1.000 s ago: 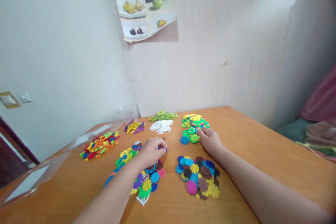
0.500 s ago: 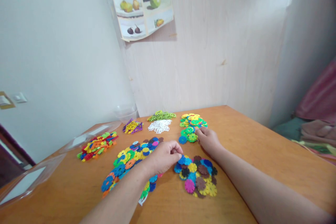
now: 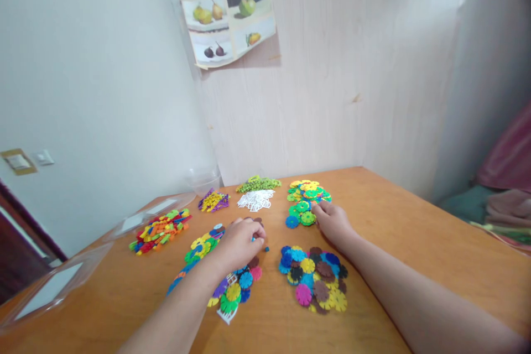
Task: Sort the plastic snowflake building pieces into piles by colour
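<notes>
My left hand (image 3: 240, 242) is over the large mixed pile of notched plastic discs (image 3: 233, 291), its fingers curled together. A bit of blue shows between the fingertips, too little to name; a small blue piece (image 3: 266, 249) lies just right of them. My right hand (image 3: 333, 222) rests on the table beside the green and blue discs (image 3: 302, 213), thumb and fingers closed. Whatever it may hold is hidden. Between my forearms lies another pile of notched discs (image 3: 319, 279) in brown, blue, yellow and pink.
Farther back on the wooden table (image 3: 385, 232) are yellow-green discs (image 3: 309, 188), white pieces (image 3: 256, 199), green pieces (image 3: 258, 183) and purple-yellow pieces (image 3: 213, 200). Red, orange and green blocks (image 3: 160, 230) lie left, near clear plastic bags (image 3: 50, 291) and a clear tub (image 3: 203, 178).
My left hand has moved left, from the edge of the near right disc pile to above the large mixed pile. My right hand stays by the green discs. The view has shifted slightly.
</notes>
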A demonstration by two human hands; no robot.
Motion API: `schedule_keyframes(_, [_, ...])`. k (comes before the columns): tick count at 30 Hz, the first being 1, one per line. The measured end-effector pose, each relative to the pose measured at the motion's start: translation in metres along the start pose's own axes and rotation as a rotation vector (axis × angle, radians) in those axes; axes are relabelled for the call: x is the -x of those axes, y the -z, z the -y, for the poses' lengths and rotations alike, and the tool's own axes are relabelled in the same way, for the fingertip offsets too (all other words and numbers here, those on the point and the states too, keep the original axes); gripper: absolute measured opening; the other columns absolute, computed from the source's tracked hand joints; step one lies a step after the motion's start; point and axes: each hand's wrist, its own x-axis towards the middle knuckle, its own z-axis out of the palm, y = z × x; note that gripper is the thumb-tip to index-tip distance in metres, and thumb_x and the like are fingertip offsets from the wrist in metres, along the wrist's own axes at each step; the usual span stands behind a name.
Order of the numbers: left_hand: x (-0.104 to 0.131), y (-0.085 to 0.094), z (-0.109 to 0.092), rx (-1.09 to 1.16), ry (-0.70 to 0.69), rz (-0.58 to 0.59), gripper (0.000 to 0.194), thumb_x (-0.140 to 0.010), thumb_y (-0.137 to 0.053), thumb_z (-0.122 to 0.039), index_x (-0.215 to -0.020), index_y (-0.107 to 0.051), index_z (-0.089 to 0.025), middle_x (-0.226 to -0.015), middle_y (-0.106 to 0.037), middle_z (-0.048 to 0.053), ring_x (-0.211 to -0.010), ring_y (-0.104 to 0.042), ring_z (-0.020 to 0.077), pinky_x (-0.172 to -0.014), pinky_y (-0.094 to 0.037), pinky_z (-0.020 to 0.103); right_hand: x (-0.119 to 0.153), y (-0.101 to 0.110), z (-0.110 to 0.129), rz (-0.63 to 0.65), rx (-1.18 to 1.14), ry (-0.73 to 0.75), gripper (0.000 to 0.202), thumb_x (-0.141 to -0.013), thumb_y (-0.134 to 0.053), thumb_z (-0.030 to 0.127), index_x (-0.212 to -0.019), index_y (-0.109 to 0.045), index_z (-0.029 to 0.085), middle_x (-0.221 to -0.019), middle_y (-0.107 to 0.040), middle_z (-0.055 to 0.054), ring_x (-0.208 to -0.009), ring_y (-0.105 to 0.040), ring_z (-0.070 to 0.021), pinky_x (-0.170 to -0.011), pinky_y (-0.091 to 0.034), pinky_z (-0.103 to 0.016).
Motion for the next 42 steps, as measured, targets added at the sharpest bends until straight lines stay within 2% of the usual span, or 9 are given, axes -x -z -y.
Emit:
schedule_keyframes(5, [0.005, -0.008, -0.004, -0.173, -0.025, 0.029, 0.013, -0.078, -0.063, -0.032, -0.086, -0.074, -0.03, -0.093, -0.069, 0.003, -0.099, -0.057, 0.025, -0.086, -0.039, 0.037, 0.0, 0.0, -0.001, 0.009, 0.005, -0.009, 0.042, -0.09, -0.042, 0.053, -0.062, -0.048, 0.021, -0.053, -0.052, 0.002, -0.056, -0.048, -0.0144, -0.05, -0.026, -0.025])
schedule_keyframes(8, [0.006, -0.013, -0.01, -0.222, -0.037, 0.001, 0.012, -0.078, -0.062, -0.029, -0.082, -0.074, -0.031, -0.093, -0.069, 0.002, -0.1, -0.057, 0.0257, -0.087, -0.038, 0.039, 0.001, 0.002, 0.0, 0.02, 0.006, -0.011, 0.043, -0.09, -0.042, 0.053, -0.062, -0.049, 0.021, -0.053, -0.052, 0.002, -0.055, -0.048, -0.0145, -0.05, -0.026, -0.025])
schedule_keyframes(14, [0.002, -0.012, -0.001, -0.091, 0.012, -0.074, 0.012, -0.078, -0.062, -0.027, -0.082, -0.073, -0.028, -0.09, -0.07, 0.003, -0.093, -0.059, 0.0232, -0.081, -0.039, 0.036, 0.002, 0.003, 0.0, 0.043, 0.01, -0.004, 0.044, -0.09, -0.042, 0.055, -0.062, -0.05, 0.021, -0.052, -0.052, 0.002, -0.055, -0.049, -0.0147, -0.051, -0.029, -0.025])
schedule_keyframes(18, [-0.001, -0.007, 0.032, 0.12, 0.126, -0.197, 0.01, -0.076, -0.063, -0.027, -0.081, -0.07, -0.024, -0.086, -0.071, 0.002, -0.084, -0.062, 0.0191, -0.074, -0.042, 0.029, 0.002, 0.003, -0.001, 0.051, 0.022, 0.023, 0.045, -0.091, -0.041, 0.056, -0.062, -0.05, 0.021, -0.053, -0.052, 0.002, -0.055, -0.049, -0.0149, -0.051, -0.03, -0.025])
schedule_keyframes(24, [0.006, 0.011, 0.103, 0.386, 0.353, -0.335, 0.009, -0.074, -0.06, -0.025, -0.08, -0.063, -0.019, -0.072, -0.067, 0.0, -0.067, -0.063, 0.0156, -0.061, -0.045, 0.024, 0.003, 0.002, -0.005, 0.064, 0.041, 0.069, 0.044, -0.09, -0.041, 0.055, -0.063, -0.05, 0.022, -0.054, -0.053, 0.001, -0.056, -0.052, -0.0158, -0.051, -0.031, -0.025])
schedule_keyframes(29, [0.022, 0.043, 0.161, 0.22, 0.541, -0.436, 0.007, -0.072, -0.061, -0.022, -0.077, -0.063, -0.018, -0.077, -0.071, 0.002, -0.077, -0.066, 0.0177, -0.067, -0.046, 0.025, 0.005, 0.003, -0.001, 0.077, 0.093, 0.052, 0.044, -0.092, -0.04, 0.055, -0.063, -0.05, 0.022, -0.054, -0.054, 0.001, -0.057, -0.054, -0.0168, -0.052, -0.032, -0.025])
schedule_keyframes(33, [0.036, 0.064, 0.195, 0.148, 0.669, -0.46, 0.008, -0.072, -0.064, -0.025, -0.076, -0.065, -0.018, -0.066, -0.068, 0.002, -0.067, -0.064, 0.0187, -0.058, -0.041, 0.025, 0.009, 0.004, 0.004, 0.067, 0.168, 0.092, 0.042, -0.092, -0.041, 0.054, -0.069, -0.056, 0.023, -0.059, -0.059, 0.0, -0.061, -0.057, -0.0178, -0.054, -0.033, -0.026])
schedule_keyframes(38, [0.045, 0.067, 0.224, 0.07, 0.776, -0.463, 0.011, -0.073, -0.066, -0.031, -0.078, -0.067, -0.021, -0.058, -0.065, 0.0, -0.06, -0.061, 0.0187, -0.053, -0.036, 0.025, 0.019, 0.006, 0.019, 0.03, 0.289, 0.156, 0.037, -0.093, -0.041, 0.053, -0.076, -0.059, 0.025, -0.064, -0.062, 0.0, -0.062, -0.058, -0.0181, -0.056, -0.032, -0.026])
schedule_keyframes(42, [0.042, 0.062, 0.238, -0.008, 0.75, -0.431, 0.013, -0.074, -0.065, -0.033, -0.08, -0.07, -0.022, -0.063, -0.068, 0.0, -0.062, -0.062, 0.0186, -0.054, -0.036, 0.024, 0.029, 0.006, 0.035, 0.102, 0.304, 0.302, 0.034, -0.096, -0.039, 0.049, -0.08, -0.059, 0.026, -0.075, -0.067, -0.002, -0.069, -0.062, -0.0189, -0.061, -0.036, -0.027])
